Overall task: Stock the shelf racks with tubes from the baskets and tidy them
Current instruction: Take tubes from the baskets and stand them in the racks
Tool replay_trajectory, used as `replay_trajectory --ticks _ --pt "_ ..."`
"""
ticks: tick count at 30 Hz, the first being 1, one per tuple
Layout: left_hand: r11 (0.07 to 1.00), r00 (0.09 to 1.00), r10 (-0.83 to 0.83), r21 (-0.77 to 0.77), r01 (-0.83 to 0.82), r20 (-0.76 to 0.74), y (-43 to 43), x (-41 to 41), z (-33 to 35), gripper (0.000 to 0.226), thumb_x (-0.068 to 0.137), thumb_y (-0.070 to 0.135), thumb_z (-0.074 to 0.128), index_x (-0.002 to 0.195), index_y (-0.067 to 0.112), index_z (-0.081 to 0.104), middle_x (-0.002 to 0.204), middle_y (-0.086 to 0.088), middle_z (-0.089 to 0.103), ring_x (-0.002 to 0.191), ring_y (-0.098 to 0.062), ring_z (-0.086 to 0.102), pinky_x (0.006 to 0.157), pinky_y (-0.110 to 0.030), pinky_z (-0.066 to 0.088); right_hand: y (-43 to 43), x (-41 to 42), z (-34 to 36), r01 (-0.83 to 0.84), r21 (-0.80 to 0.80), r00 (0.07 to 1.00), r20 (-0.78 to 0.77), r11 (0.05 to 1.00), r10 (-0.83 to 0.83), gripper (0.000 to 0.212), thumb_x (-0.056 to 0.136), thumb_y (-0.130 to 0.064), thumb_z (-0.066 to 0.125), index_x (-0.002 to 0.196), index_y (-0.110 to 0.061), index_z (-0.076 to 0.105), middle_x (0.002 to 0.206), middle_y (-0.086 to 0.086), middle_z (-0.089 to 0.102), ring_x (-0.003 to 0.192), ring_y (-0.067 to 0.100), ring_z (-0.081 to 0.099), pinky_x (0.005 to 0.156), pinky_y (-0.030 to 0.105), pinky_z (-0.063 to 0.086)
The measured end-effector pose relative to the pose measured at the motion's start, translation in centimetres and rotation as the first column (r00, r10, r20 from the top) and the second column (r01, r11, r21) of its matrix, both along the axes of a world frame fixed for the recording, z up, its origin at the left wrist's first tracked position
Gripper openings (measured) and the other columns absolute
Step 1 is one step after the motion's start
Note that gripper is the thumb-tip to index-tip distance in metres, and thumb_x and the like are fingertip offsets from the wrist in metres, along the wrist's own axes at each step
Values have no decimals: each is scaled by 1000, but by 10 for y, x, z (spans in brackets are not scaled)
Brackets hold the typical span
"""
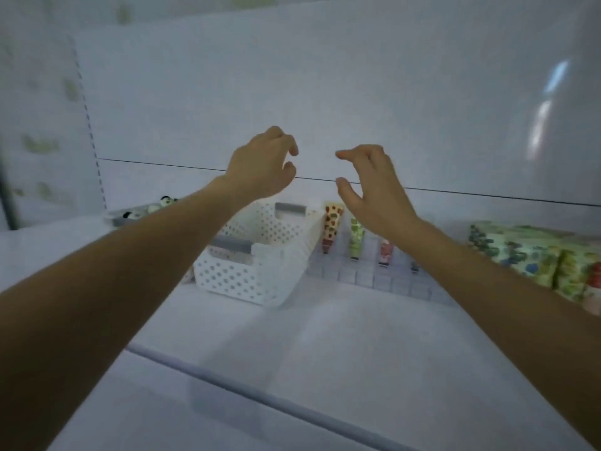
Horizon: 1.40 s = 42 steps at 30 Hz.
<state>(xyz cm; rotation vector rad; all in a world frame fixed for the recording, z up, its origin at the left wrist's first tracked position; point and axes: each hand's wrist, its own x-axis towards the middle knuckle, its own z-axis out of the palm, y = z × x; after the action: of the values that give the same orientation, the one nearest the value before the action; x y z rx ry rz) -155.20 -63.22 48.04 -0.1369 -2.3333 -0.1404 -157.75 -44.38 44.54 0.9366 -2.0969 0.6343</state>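
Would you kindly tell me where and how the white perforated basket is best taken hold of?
Likely by its two grey handles, the near handle and the far handle, coming down from above: the basket sits upright, open-topped, with both handles along its end rims.

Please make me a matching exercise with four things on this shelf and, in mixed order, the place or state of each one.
1 white basket
2 spotted tube
3 floral packs
4 left hand

a at the far right
b raised, holding nothing
c standing in the clear rack
d just left of the rack

Pairs: 1-d, 2-c, 3-a, 4-b
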Motion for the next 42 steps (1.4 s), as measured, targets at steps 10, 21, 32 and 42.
replay_trajectory --ticks 10,21,32,42 --pt "998 892 49 -48 -30 450 -211 -17 3 22 89 23 57 111 17 59 118 -2 59 89 -10 50 82 -23 35 -163 -36 22 -221 281 925 363 934 110 23 95 -32 46 111 -21 59 110 -4 58 96 9 51 79 20 35" --pt "992 463 -94 47 113 881 -254 -62 3 23 77 34 71 98 36 61 101 22 60 98 -1 51 89 -27 40 -249 -55 29 -243 638 729 617 730 -297 39 81 -49 62 111 -25 60 100 -10 59 89 7 57 73 22 48" --pt "897 484 -439 399 190 757 -272 -63 21 31 73 20 74 102 21 63 96 3 66 87 -9 66 77 -21 56 -241 -74 61 -161 224 580 810 961 -92 29 77 -15 72 103 -16 57 99 2 69 82 11 69 72 24 55" --pt "263 493 -865 922 284 94 -251 -72 16 32 82 -11 55 107 10 55 99 -2 61 79 -14 67 72 -25 56 -212 -81 53 -10 -610 408 721 792 560 9 89 -12 55 82 -13 60 81 3 64 66 14 65 61 23 57"
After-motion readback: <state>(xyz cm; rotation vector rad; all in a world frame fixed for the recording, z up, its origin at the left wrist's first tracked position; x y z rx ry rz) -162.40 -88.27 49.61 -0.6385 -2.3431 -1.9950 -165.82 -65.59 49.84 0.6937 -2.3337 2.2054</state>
